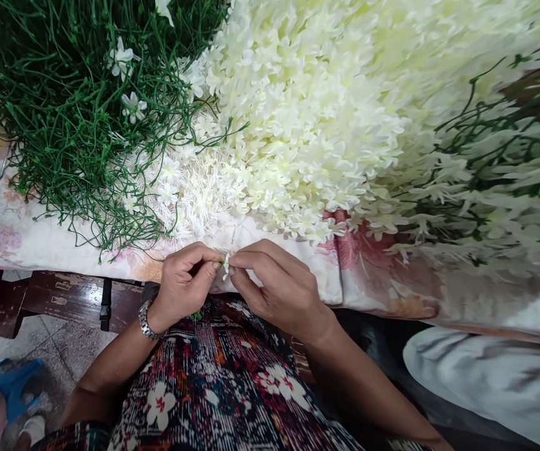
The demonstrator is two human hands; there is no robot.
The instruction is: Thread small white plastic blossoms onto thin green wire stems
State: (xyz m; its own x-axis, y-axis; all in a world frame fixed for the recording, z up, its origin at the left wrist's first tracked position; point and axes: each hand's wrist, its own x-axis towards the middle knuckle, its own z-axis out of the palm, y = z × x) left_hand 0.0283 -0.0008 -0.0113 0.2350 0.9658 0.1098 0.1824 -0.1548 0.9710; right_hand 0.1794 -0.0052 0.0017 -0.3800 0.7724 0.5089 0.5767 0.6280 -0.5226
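My left hand (186,277), with a metal watch on its wrist, pinches the tip of a green stem close to the table's front edge. Touching it almost fingertip to fingertip, my right hand (274,285) pinches a small white flower (226,265). The fingers partly cover both pieces. Beyond my left hand lies a tangled heap of green plastic stems (77,119), with a few white blossoms on it. A large pile of cream-white artificial flowers (307,119) spreads beyond my right hand, and thin white stamen-like pieces (199,188) lie between the heaps.
A flower-patterned cloth (49,241) covers the table. Assembled-looking white sprays with green stems (486,181) lie at the right. A blue stool (14,385) stands on the floor at the lower left, beside part of a person. White fabric (481,376) is at the lower right.
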